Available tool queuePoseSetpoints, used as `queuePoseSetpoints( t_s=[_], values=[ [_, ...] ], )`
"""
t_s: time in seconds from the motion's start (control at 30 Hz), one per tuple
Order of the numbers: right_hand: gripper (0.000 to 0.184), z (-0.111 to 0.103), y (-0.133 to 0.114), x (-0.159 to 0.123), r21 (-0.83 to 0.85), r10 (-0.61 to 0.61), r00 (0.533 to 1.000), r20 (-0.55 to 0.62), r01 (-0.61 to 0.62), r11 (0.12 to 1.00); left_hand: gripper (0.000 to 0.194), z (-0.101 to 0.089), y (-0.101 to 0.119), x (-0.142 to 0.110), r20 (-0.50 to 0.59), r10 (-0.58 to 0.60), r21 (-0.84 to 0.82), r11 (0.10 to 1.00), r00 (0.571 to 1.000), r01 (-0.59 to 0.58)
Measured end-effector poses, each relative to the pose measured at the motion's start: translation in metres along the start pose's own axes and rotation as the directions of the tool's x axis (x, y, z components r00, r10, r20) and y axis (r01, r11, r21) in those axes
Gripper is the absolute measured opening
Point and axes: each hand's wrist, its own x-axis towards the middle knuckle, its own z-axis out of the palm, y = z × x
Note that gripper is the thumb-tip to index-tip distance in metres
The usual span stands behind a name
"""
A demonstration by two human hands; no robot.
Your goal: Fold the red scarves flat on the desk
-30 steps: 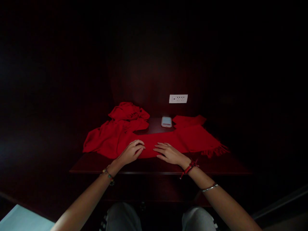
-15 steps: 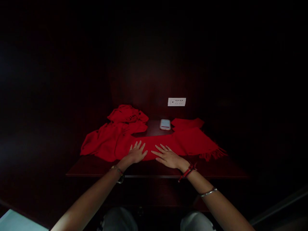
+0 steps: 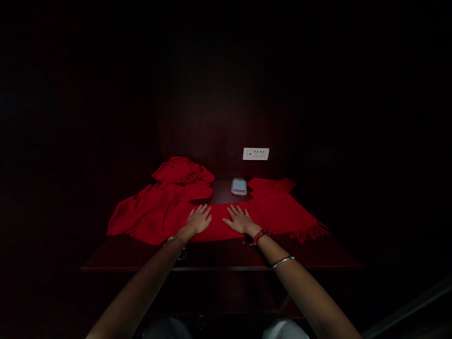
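Note:
A red fringed scarf stretches across a dark wooden desk. Its left part is bunched and wrinkled, while the right part lies flatter, with tassels at its end. Palm down on the narrow middle stretch rests my left hand, fingers spread. My right hand also lies flat on the scarf a little to the right, its fingers apart. Neither hand grips the cloth. Behind the bunched part sits a heap of red cloth; whether it belongs to the same scarf I cannot tell.
A small device with a lit, blurred screen, perhaps a phone, lies behind the scarf's middle. On the dark back wall is a white socket panel. The desk's front edge runs beneath my forearms. Both sides are very dark.
My right hand has shifted slightly up and turned to point more forward, still flat on the scarf. My left hand stays spread on the cloth. The view has tilted a little.

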Motion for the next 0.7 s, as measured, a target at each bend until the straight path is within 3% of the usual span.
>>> queuePoseSetpoints(
  t_s=[0.17,0.27,0.37,0.5,0.6,0.7],
  values=[
    [0.08,0.002,0.003,0.001,0.007,0.094,0.995,-0.045,-0.094,0.996,0.05,-0.001,0.002,0.001,0.012,-0.066,0.031,0.997,0.998,0.066],
    [0.078,0.002,-0.006,0.002,0.022,0.039,0.994,-0.102,-0.037,0.999,0.051,-0.001,0.004,0.001,0.008,-0.09,0.049,0.995,0.996,0.089],
    [0.074,0.005,-0.013,0.003,0.024,-0.033,0.996,-0.078,0.035,0.999,0.051,0.0,0.003,0.0,0.009,-0.085,0.048,0.995,0.996,0.084],
    [0.068,0.009,-0.012,-0.003,0.025,-0.043,0.988,-0.15,0.048,0.999,0.05,0.003,0.0,0.001,-0.003,-0.076,0.026,0.997,0.997,0.076],
    [0.059,0.007,-0.009,-0.012,0.053,-0.097,0.945,-0.313,0.12,0.991,0.048,0.005,-0.001,0.003,-0.036,-0.067,-0.011,0.998,0.997,0.067],
    [0.043,0.002,-0.008,-0.022,0.091,-0.252,0.86,-0.443,0.323,0.942,0.041,-0.001,-0.002,0.002,-0.172,0.019,-0.078,0.996,0.985,-0.032]
  ],
)
